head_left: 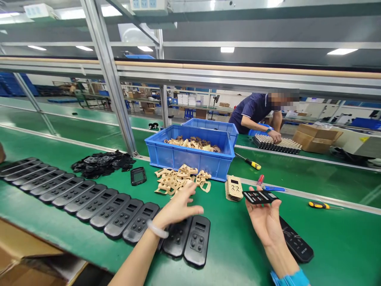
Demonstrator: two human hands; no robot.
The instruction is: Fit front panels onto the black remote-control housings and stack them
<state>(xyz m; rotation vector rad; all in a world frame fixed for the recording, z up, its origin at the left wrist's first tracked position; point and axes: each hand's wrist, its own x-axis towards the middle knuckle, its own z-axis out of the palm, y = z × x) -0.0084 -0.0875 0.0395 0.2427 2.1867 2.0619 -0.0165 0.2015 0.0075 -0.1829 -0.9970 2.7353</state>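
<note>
My right hand (266, 219) is turned palm up, its fingertips holding a thin black keypad sheet (260, 196) flat. My left hand (177, 206) hovers open with fingers spread, just above the right end of a long row of black remote-control shells (89, 200) and just short of a loose heap of tan cardboard cut-outs (178, 179). Beside my right hand is a small stack of tan cut-outs (233, 188). A black remote (295, 240) lies under my right forearm.
A blue bin (190, 153) of tan pieces stands behind the heap. Black parts (101, 163) are piled at the left and a small black frame (138, 176) lies nearby. Screwdrivers (319, 205) lie on the green belt. A person in dark blue (253, 111) works across the line.
</note>
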